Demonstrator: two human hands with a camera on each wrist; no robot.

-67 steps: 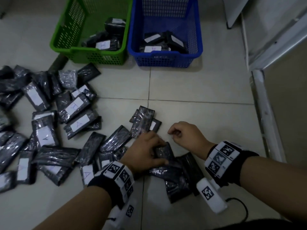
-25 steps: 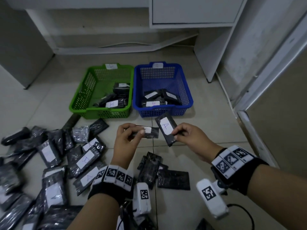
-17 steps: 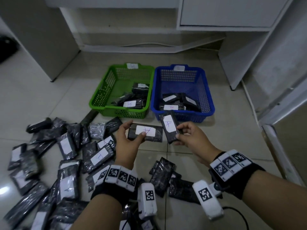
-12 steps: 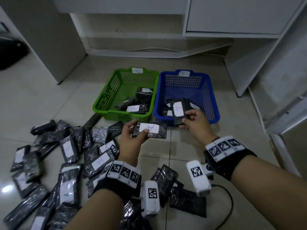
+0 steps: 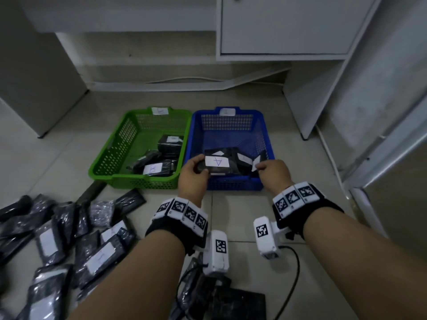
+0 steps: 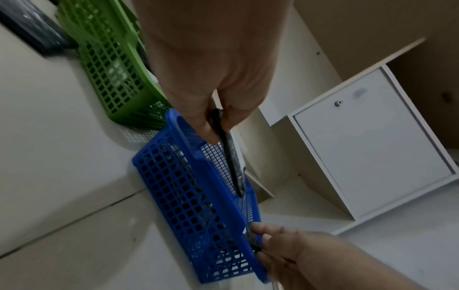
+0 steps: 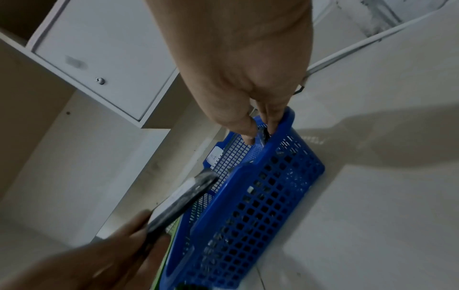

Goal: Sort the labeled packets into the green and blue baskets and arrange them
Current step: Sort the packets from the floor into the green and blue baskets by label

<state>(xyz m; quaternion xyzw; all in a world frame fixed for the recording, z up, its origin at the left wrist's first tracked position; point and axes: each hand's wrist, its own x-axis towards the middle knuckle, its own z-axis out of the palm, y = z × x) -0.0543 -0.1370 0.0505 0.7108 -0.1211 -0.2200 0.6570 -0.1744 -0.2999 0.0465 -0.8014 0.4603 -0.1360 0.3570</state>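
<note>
My left hand (image 5: 199, 166) grips a black packet with a white "A" label (image 5: 217, 161) by its left end, holding it just over the near part of the blue basket (image 5: 233, 184). In the left wrist view this packet (image 6: 232, 159) shows edge-on between thumb and fingers. My right hand (image 5: 260, 167) pinches a second labeled packet (image 5: 254, 163) low at the basket's near right corner; the right wrist view shows the packet (image 7: 262, 135) inside the rim. Other packets lie under both. The green basket (image 5: 104, 162) stands to the left with a few packets (image 5: 159, 168).
Several black packets (image 5: 69, 239) lie in a pile on the tiled floor at the left, and more (image 5: 233, 301) near my forearms. A white cabinet (image 5: 284, 26) stands behind the baskets, its side panel (image 5: 307, 100) to the right. A black cable (image 5: 294, 273) trails from my right wrist.
Both hands picked packets off the floor, turned the labels up, and moved forward. The right packet went down into the blue basket; the left packet moved right to over that basket.
</note>
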